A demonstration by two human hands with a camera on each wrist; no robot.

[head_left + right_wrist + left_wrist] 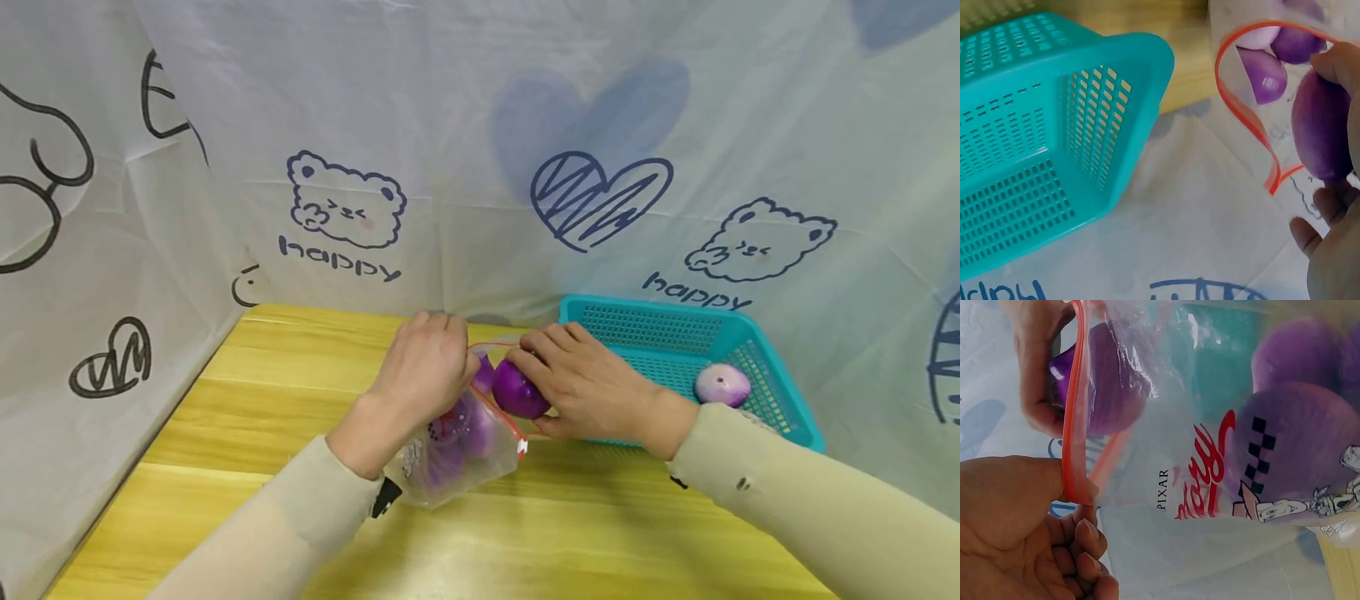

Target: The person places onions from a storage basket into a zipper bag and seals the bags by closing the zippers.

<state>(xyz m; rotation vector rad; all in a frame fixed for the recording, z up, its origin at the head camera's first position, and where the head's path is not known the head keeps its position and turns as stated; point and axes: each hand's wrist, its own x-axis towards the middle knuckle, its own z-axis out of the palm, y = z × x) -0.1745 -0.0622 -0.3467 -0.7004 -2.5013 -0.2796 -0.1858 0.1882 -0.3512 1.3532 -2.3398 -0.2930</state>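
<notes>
My right hand (581, 383) grips a glossy purple onion (519, 392) at the mouth of a clear zip bag (450, 467). In the right wrist view this onion (1321, 128) overlaps the bag's opening, framed by an orange-red zip edge (1230, 97). My left hand (423, 367) pinches the bag's rim, with thumb and fingers at the zip strip (1074, 444) in the left wrist view. Several purple onions (1294, 437) lie inside the bag, behind red lettering and printed figures. A white slider (522, 447) hangs at the front end of the zip.
A turquoise perforated basket (772, 358) stands at the back right, behind my right forearm. One pale purple-and-white onion (722, 385) lies in it. The yellow wood-grain table (247, 392) meets a printed white cloth (465, 167) at its back and left edges.
</notes>
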